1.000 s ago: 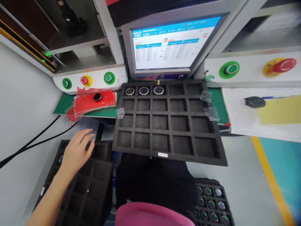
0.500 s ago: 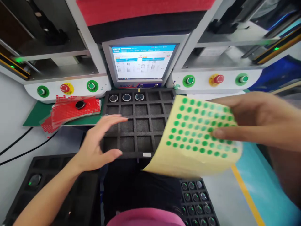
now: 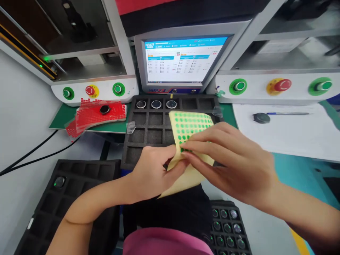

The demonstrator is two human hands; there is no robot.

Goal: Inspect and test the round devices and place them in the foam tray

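A pale yellow sheet [image 3: 190, 177] with rows of round green stickers is held up over the black foam tray [image 3: 135, 150]. My left hand [image 3: 156, 170] grips the sheet's left edge between thumb and fingers. From the right, my right hand [image 3: 228, 159] reaches over the sheet, its fingertips pinched together at the lower-left stickers; whether a sticker is between them is too small to tell. Three round watch-like discs [image 3: 156, 104] sit in the tray's back row, beyond the sheet.
Red sticker sheets [image 3: 92, 117] carry another round disc [image 3: 105, 109] at left. A second foam tray [image 3: 79, 173] lies lower left, a filled tray [image 3: 228, 228] lower right. Behind stand a monitor [image 3: 175, 63] and machine buttons. A pen [image 3: 289, 113] rests on white paper at right.
The sheet has passed from my right hand to my left and moved left. My left hand has closed on its edge, and my right fingers have come onto the stickers. The view has shifted right.
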